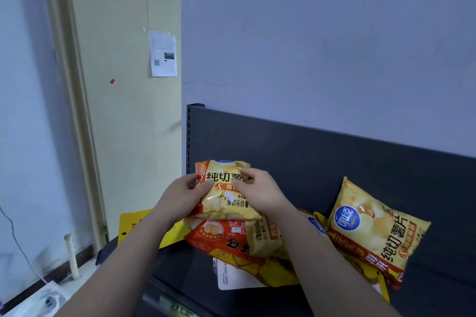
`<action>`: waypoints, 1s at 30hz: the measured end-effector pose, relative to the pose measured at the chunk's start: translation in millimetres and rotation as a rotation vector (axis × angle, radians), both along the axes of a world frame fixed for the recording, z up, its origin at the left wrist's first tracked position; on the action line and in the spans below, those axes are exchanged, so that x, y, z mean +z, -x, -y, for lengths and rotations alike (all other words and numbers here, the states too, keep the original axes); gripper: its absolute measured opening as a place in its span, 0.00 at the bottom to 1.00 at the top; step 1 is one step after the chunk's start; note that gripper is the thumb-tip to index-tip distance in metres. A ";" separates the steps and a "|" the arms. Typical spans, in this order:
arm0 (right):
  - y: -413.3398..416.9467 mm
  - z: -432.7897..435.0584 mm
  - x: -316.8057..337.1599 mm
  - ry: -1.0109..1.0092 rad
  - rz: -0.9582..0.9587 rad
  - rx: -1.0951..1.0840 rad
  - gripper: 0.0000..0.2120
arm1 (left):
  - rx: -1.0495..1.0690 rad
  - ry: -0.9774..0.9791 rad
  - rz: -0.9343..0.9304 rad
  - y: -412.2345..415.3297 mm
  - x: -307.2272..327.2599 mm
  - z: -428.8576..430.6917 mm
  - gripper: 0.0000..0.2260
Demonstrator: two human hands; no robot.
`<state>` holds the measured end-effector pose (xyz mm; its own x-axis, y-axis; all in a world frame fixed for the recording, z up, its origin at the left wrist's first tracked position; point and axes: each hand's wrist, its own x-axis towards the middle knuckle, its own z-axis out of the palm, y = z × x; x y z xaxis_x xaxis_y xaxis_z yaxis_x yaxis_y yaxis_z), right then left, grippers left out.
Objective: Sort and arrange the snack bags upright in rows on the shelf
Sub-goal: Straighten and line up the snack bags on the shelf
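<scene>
I see the shelf in the lower right half of the frame. Its dark back panel rises to a top edge that slopes down toward the right, and its perforated upright marks the left end. The front lip runs along the bottom centre, partly hidden by my forearms. The back panel is bare above the bags, and the dark deck is bare at the far lower right, so there is room on that side.

My left hand grips the held bag by its left edge, with the thumb on the front and the fingers curled behind. My right hand pinches the same bag near its upper right, fingers bent over the top. This yellow chip bag stands upright just right of the upright post. Its print reads the right way up, the top seam faces the top of the frame, and the long axis runs up and down. Its bottom edge sits over an orange bag that lies flat with its print upside down.

To the right lies a second yellow bag, slanted, with its logo end toward the upper left and its long axis running down to the lower right. I cannot tell whether it leans on the back panel. A white card pokes out under the pile at the bottom centre. A yellow sign sticks out at the shelf's left end.
</scene>
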<state>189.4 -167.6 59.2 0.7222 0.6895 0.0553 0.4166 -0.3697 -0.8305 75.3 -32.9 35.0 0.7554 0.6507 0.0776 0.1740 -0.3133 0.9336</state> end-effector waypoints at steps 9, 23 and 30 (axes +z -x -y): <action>-3.1 -18.7 -13.1 0.293 0.241 0.020 0.26 | -0.055 -0.080 -0.143 -6.4 -25.7 -29.1 0.09; -10.9 46.3 -4.9 0.206 0.401 -0.143 0.26 | 0.044 -0.591 -0.069 -13.6 17.3 29.6 0.26; -23.1 160.5 0.9 0.266 0.510 -0.354 0.23 | -0.225 -0.641 0.026 -65.4 19.0 135.6 0.27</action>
